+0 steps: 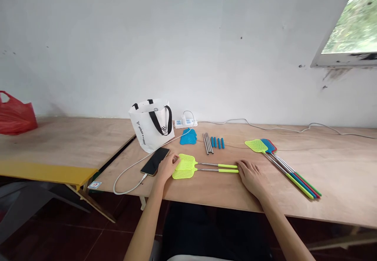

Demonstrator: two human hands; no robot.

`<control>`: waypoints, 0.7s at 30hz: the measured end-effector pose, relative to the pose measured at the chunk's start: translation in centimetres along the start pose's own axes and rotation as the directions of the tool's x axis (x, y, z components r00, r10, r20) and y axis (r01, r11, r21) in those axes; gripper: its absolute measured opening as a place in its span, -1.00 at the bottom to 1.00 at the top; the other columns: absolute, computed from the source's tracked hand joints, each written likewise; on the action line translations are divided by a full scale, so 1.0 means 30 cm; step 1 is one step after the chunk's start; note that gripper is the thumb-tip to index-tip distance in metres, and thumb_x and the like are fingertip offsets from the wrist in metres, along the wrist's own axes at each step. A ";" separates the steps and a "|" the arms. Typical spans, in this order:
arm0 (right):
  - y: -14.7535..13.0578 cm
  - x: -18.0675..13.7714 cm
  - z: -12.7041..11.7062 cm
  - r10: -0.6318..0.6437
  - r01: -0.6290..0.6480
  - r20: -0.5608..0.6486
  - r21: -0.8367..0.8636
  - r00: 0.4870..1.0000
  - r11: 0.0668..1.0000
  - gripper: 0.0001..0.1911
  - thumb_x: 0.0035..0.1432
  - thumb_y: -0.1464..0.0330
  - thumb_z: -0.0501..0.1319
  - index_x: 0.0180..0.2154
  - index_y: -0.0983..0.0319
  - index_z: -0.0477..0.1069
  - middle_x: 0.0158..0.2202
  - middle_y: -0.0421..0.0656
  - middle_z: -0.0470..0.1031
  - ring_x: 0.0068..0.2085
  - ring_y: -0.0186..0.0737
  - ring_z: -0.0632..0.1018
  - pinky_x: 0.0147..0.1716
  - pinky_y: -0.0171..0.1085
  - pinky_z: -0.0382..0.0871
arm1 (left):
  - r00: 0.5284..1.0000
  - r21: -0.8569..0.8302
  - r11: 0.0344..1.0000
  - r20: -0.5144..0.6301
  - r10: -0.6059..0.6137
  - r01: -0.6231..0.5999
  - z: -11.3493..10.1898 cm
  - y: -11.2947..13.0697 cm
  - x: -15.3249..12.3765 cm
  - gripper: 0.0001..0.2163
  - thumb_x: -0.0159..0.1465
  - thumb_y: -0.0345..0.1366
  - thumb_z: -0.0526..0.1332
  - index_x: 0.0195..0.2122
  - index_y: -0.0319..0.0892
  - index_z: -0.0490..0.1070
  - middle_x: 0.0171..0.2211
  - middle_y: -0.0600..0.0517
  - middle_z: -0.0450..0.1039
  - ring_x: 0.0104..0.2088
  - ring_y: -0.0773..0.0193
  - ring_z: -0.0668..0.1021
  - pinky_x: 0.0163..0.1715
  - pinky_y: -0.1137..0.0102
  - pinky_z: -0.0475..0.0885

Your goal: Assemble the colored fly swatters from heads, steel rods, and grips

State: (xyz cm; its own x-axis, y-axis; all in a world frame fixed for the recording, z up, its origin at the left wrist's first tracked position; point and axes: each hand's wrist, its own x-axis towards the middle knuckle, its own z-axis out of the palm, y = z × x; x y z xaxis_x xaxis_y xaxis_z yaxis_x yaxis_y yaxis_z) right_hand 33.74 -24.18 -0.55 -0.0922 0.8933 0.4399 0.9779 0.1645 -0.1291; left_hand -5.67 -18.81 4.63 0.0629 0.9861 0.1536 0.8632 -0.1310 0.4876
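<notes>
Two yellow-green fly swatters (188,166) lie side by side on the wooden table (338,182), heads to the left, handles to the right. My left hand (167,166) rests by the swatter heads, fingertips touching them, fingers loosely bent with nothing in them. My right hand (250,174) lies flat and open on the table, its fingertips at the handle ends (228,168). A black phone (155,161) on a white cable lies just left of my left hand.
A white tote bag (151,124) stands at the back, a power strip (185,122) behind it. Blue swatter heads (188,136), metal rods (207,143) and blue grips (218,142) lie mid-table. Three assembled swatters (282,166) lie to the right. A red bag (14,115) sits far left.
</notes>
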 end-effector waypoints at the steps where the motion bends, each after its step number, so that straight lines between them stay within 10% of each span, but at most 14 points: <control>1: -0.001 0.000 -0.001 0.000 0.000 0.001 -0.001 1.000 1.000 -0.59 0.41 0.31 -0.09 0.11 0.13 0.42 0.14 -0.01 0.47 0.08 0.00 0.50 0.09 -0.01 0.28 | 1.000 0.000 1.000 0.000 -0.003 0.003 0.000 0.001 -0.001 -0.86 0.39 -0.18 0.17 -0.12 -0.05 0.46 -0.35 0.05 0.54 -0.26 0.15 0.59 -0.37 0.41 0.25; 21: -0.017 0.013 -0.011 -0.091 0.081 0.038 0.211 0.995 0.974 -0.61 0.44 0.11 -0.06 0.05 0.04 0.44 0.13 -0.12 0.49 0.13 -0.06 0.48 0.18 0.01 0.22 | 1.000 0.023 1.000 0.009 -0.004 0.004 -0.008 0.010 -0.006 -0.85 0.39 -0.17 0.16 -0.11 -0.04 0.46 -0.32 0.05 0.55 -0.25 0.13 0.59 -0.39 0.40 0.23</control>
State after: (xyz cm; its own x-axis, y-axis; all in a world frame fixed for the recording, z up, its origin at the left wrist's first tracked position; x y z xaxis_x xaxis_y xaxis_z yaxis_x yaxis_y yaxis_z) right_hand 33.27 -24.05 0.00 -0.1880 0.8899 0.4155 0.9056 0.3208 -0.2774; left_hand -5.54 -19.06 4.96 0.0640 0.9875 0.1438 0.8745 -0.1249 0.4687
